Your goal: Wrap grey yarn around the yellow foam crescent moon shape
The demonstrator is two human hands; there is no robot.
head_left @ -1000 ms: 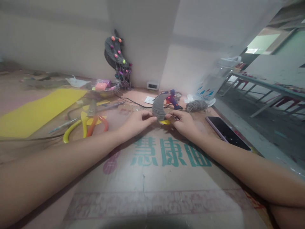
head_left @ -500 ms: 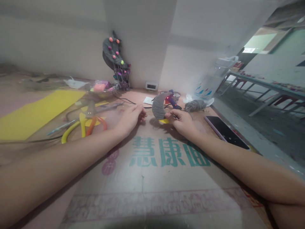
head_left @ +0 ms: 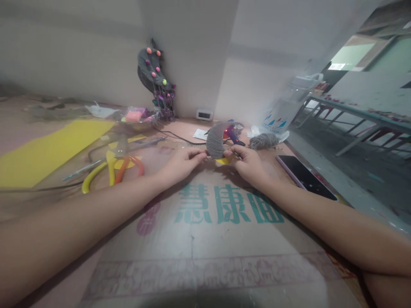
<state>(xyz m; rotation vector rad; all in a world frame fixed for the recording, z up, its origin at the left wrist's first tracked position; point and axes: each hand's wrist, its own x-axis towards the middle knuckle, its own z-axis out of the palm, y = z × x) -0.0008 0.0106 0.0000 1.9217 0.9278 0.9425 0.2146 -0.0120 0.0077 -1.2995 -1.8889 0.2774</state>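
A crescent wrapped in grey yarn [head_left: 215,140] stands raised over the table, with bare yellow card [head_left: 222,161] showing at its lower end. My right hand [head_left: 245,161] pinches that lower end from the right. On the other side, my left hand [head_left: 184,164] has thumb and fingers pressed together at the crescent's left edge; whatever is between them is too small to make out. Behind the crescent lies a purple glue gun [head_left: 235,137] with a red light. A ball of grey yarn [head_left: 263,141] rests to the right of it.
Scissors with yellow and orange handles [head_left: 112,169] and a yellow sheet [head_left: 54,154] lie on the left. A phone [head_left: 305,176] sits near the right edge, below a clear bottle [head_left: 282,105]. A finished-looking grey crescent with colored balls [head_left: 152,70] leans on the wall.
My left hand has moved right, up to the crescent's edge, and its fingers have closed together. My right hand keeps its pinch; the crescent has barely shifted.
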